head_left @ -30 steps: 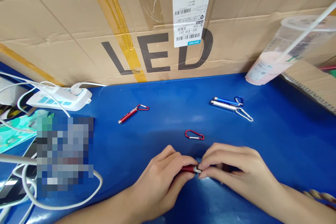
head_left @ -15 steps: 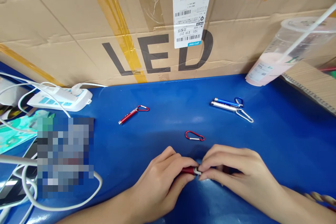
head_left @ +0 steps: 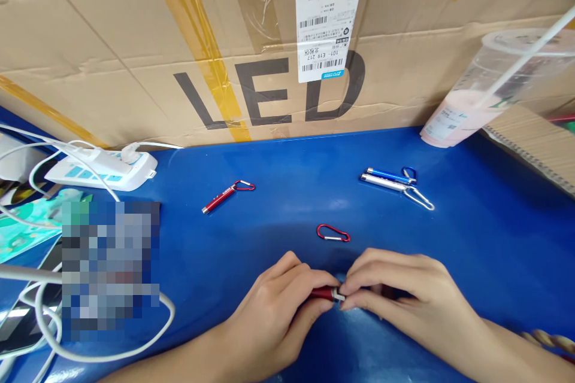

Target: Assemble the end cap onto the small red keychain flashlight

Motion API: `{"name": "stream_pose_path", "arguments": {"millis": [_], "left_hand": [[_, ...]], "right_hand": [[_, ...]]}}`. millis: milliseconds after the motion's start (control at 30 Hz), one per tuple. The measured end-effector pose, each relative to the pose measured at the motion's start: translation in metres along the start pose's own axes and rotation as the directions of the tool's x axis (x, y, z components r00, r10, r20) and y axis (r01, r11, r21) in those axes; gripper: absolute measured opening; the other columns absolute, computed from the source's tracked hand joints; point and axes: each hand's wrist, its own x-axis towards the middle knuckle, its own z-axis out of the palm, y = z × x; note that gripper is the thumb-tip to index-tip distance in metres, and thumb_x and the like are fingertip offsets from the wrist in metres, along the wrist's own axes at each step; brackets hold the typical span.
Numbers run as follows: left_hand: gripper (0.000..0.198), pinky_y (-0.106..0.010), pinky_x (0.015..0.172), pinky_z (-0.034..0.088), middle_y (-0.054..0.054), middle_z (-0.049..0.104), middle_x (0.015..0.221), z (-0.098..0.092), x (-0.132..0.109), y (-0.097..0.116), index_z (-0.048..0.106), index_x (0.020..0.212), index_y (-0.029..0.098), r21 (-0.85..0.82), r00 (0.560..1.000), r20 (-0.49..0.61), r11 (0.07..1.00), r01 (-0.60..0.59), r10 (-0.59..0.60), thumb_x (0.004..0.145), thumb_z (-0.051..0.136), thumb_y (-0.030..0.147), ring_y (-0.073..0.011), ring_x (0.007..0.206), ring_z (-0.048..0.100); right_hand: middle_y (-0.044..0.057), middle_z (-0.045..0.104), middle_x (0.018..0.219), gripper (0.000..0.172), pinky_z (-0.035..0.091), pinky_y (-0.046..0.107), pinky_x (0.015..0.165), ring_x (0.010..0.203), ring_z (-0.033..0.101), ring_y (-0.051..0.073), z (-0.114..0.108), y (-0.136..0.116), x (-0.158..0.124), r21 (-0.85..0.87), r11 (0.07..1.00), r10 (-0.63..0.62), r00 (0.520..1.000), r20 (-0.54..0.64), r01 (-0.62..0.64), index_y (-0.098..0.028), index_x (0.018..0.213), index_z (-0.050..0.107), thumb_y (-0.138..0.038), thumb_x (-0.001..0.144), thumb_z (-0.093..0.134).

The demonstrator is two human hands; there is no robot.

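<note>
Left hand (head_left: 278, 311): fingers curled shut round the barrel of a red penlight (head_left: 323, 292). Right hand (head_left: 411, 287): thumb and index almost together, pinching its silver end. Held penlight sits mid-width, toward the near side of the blue tabletop (head_left: 287, 197). Just beyond: red carabiner (head_left: 333, 238), loose. Left of centre: clipped red penlight (head_left: 218, 198), white print too small to read. Right of centre, toward far edge: blue penlight (head_left: 389, 176) beside silver penlight (head_left: 383, 182). Along far edge: cardboard box (head_left: 135, 42), black "LED"; inverted shipping label (head_left: 324, 18) reads "101- E19 217", "ZTO". Far edge, right: pink drink cup (head_left: 458, 116), sticker illegible. Far edge, left: white power strip (head_left: 140, 172).
</note>
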Motion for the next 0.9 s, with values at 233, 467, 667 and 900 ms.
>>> {"name": "stream_pose_path", "arguments": {"millis": [233, 467, 667, 900], "left_hand": [[0.017, -0.025, 0.068, 0.040, -0.004, 0.066, 0.087, 0.0028, -0.0010, -0.0005, 0.054, 0.105, 0.013, -0.002, 1.000, -0.013, 1.000, -0.001, 0.001, 0.092, 0.045, 0.008, -0.0140, 0.069, 0.044], [0.017, -0.025, 0.068, 0.041, -0.005, 0.066, 0.087, 0.0024, -0.0020, -0.0008, 0.054, 0.106, 0.014, -0.003, 1.000, -0.015, 1.000, -0.006, 0.005, 0.092, 0.045, 0.009, -0.0144, 0.069, 0.045], [0.017, -0.026, 0.067, 0.042, -0.005, 0.067, 0.087, 0.0009, 0.0000, 0.0016, 0.054, 0.105, 0.013, 0.011, 1.000, -0.008, 1.000, -0.006, 0.006, 0.092, 0.045, 0.008, -0.0146, 0.068, 0.045], [0.017, -0.026, 0.065, 0.043, -0.005, 0.067, 0.084, 0.0002, 0.0012, 0.0021, 0.055, 0.105, 0.014, 0.019, 1.000, 0.009, 1.000, 0.008, -0.009, 0.092, 0.045, 0.009, -0.0150, 0.067, 0.046]], "right_hand": [[0.001, 0.068, 0.068, 0.011, 0.048, 0.017, 0.050, 0.054, 0.062, 0.010, -0.0001, -0.0001, -0.0001, -0.010, 1.000, 0.009, 1.000, 0.005, -0.009, -0.018, 0.074, 0.070, -0.021, 0.083, 0.065], [0.001, 0.068, 0.066, 0.010, 0.048, 0.017, 0.050, 0.053, 0.062, 0.010, -0.0003, -0.0014, 0.0005, -0.025, 1.000, -0.006, 1.000, 0.003, 0.006, -0.018, 0.073, 0.070, -0.020, 0.082, 0.066], [0.001, 0.068, 0.066, 0.014, 0.049, 0.018, 0.050, 0.054, 0.062, 0.010, -0.0010, -0.0020, 0.0015, -0.028, 1.000, -0.001, 1.000, 0.007, 0.001, -0.018, 0.073, 0.070, -0.025, 0.084, 0.064], [0.001, 0.068, 0.065, 0.017, 0.049, 0.018, 0.048, 0.052, 0.062, 0.010, -0.0008, -0.0028, 0.0019, -0.038, 0.999, -0.005, 1.000, 0.008, 0.005, -0.018, 0.072, 0.069, -0.026, 0.085, 0.062]]}}
